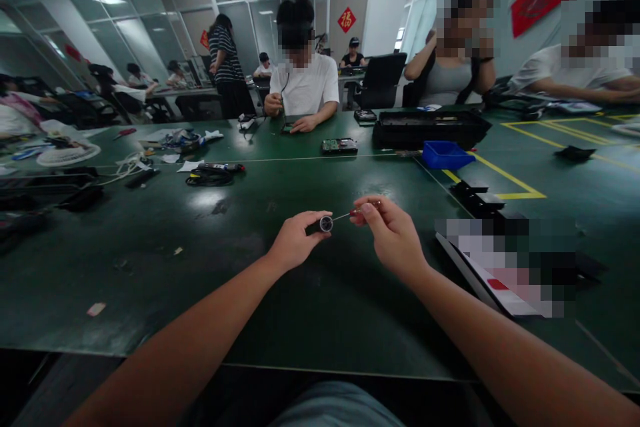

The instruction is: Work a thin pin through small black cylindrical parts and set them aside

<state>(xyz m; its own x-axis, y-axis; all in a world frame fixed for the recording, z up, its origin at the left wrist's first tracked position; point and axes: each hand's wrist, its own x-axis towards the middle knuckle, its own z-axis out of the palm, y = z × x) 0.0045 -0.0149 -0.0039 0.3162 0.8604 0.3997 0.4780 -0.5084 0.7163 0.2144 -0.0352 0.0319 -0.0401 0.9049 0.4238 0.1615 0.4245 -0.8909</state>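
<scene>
Green table (240, 320); left hand (295, 240) pinches dark cylinder (326, 224), round face towards six o'clock; right fingers grip thin tool (345, 215), shaft towards nine, tip by cylinder, contact unclear.

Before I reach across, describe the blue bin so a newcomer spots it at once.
On the green table, look beyond the wearer's right hand to the long black tray near the far side. The bin sits just in front of the tray's right half, beside yellow lines. It is bright blue, whereas the tray is black.
</scene>
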